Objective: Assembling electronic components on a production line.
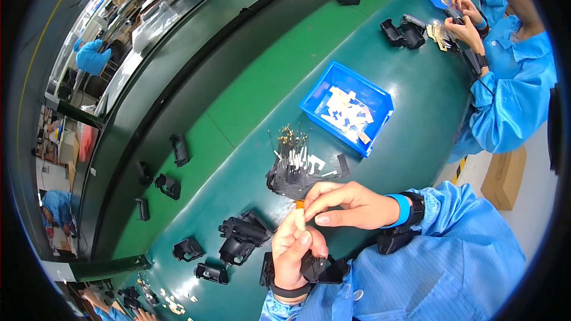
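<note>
My left hand [292, 252] is closed, palm up, with a small pale strip with an orange end [300, 204] at its fingertips. Over it, the fingers of my right hand [354, 205] pinch together at the same strip, partly hiding it. Below the left fingers shows a dark piece [313, 268]; whether it is held or belongs to the wrist gear, I cannot tell. Just beyond my hands lies a pile of flat black strips with thin leads [291, 172]. Left of the hands, several black plastic housings [245, 235] lie on the green table.
A blue bin [351, 107] holding white and cream scraps stands beyond the pile. More black housings [178, 148] rest on the green conveyor belt [238, 113] along the table's far side. At the right, a co-worker in blue [511, 77] handles parts; a cardboard box [504, 178] stands below.
</note>
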A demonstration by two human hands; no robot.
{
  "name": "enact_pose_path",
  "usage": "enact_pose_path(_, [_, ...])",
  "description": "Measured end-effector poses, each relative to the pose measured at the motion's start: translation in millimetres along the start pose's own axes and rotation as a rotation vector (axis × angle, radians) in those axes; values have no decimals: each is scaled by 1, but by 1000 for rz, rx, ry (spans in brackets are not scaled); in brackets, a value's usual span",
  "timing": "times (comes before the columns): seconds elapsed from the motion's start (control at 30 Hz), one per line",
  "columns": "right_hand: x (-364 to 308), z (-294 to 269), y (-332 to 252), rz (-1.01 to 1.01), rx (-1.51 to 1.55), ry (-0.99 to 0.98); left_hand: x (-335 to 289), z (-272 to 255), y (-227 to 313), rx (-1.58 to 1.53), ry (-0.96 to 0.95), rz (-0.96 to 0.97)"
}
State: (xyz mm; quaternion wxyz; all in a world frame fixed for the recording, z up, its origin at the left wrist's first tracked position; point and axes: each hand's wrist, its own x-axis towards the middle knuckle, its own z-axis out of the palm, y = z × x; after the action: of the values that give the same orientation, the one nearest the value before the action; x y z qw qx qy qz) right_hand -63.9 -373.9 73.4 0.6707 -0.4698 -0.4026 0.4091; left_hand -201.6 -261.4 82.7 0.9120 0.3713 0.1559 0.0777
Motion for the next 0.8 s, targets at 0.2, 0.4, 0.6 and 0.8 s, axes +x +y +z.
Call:
enact_pose_path(0.2, [5,12,4,98,265,-79,6,-2,0,-125,-136,-12])
enact_pose_path(0.4, [1,3,3,27,89,16,-1,0,5,-97,-84,-58])
enact_pose_path(0.6, [6,-19,-14,-348,-874,237,-43,-30,17,-51,158,58])
enact_pose_path(0.8, [16,-19,5,-329,-1295,-22,-63,-40,22,101,271,48])
